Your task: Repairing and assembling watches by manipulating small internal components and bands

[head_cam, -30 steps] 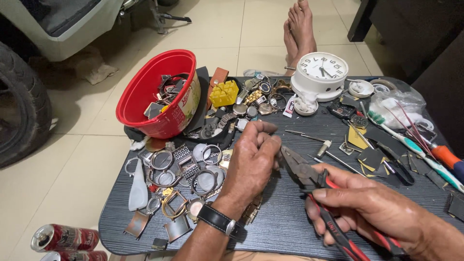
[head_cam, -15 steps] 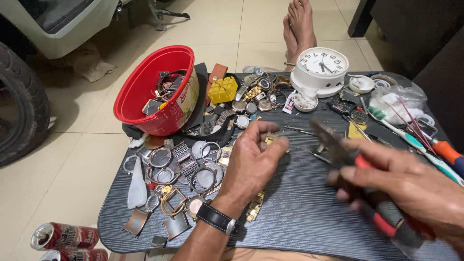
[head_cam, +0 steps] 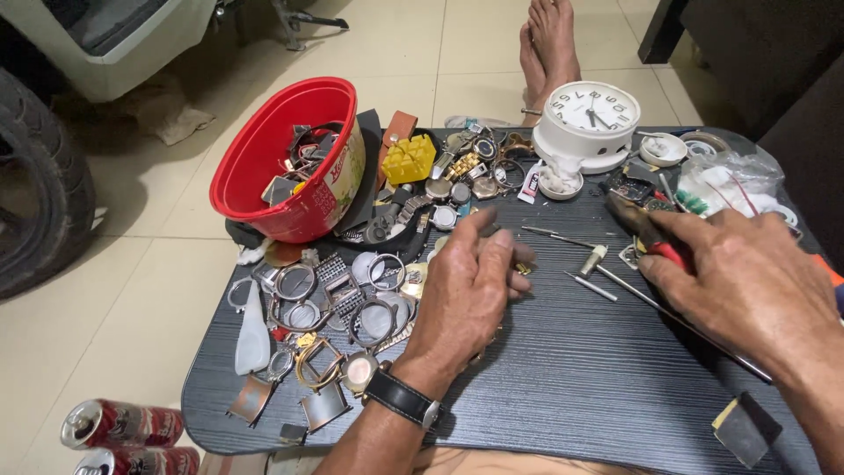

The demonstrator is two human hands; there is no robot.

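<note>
My left hand (head_cam: 470, 290), a black wristwatch on its wrist, rests palm down on the dark table (head_cam: 571, 378) with its fingers curled over a small gold-coloured part (head_cam: 522, 268). My right hand (head_cam: 747, 286) is closed around red-handled pliers (head_cam: 646, 230), whose dark jaws point toward the table's far right. Thin metal tools (head_cam: 607, 286) lie between my two hands. A heap of watch cases and rings (head_cam: 338, 303) lies just left of my left hand.
A tilted red bowl (head_cam: 264, 163) with watch parts stands at the back left. A white clock (head_cam: 589, 119), a yellow block (head_cam: 409, 158), small dishes and a plastic bag (head_cam: 730, 180) line the far edge. Someone's bare feet (head_cam: 549, 44) rest beyond. Red cans (head_cam: 123, 422) and a tyre (head_cam: 40, 189) sit on the floor.
My right hand has carried the pliers away from the table's near middle toward the far right. My left hand has stayed over the small part.
</note>
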